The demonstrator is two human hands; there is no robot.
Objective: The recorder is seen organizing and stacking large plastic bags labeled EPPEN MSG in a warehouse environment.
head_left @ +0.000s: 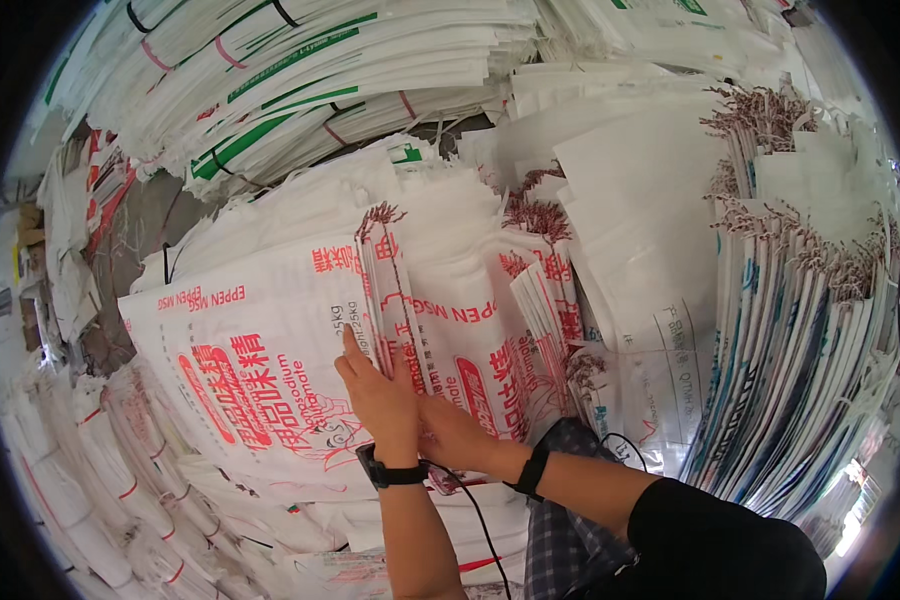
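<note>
A broad pile of white woven sacks (pixel 290 350) with red print lies in front of me. On its right part stands a narrow folded bundle of sacks (pixel 390 290), its top edge frayed with brown stitching. My left hand (pixel 378 398) grips the lower part of this bundle, fingers on its left side and thumb on its right. A dark watch (pixel 388 468) is on that wrist. My right hand (pixel 458 435) reaches in from the right, close against the left hand and the bundle's lower end. Its fingertips are hidden, so its grip does not show.
More red-printed folded sacks (pixel 545 310) lean just right of the bundle. Blue-printed sacks (pixel 770 340) stand packed at the right. Tied stacks of green-marked sacks (pixel 310 70) rise at the back, and rolled sack bundles (pixel 120 480) lie at the left. A black cord (pixel 482 525) hangs near my wrists.
</note>
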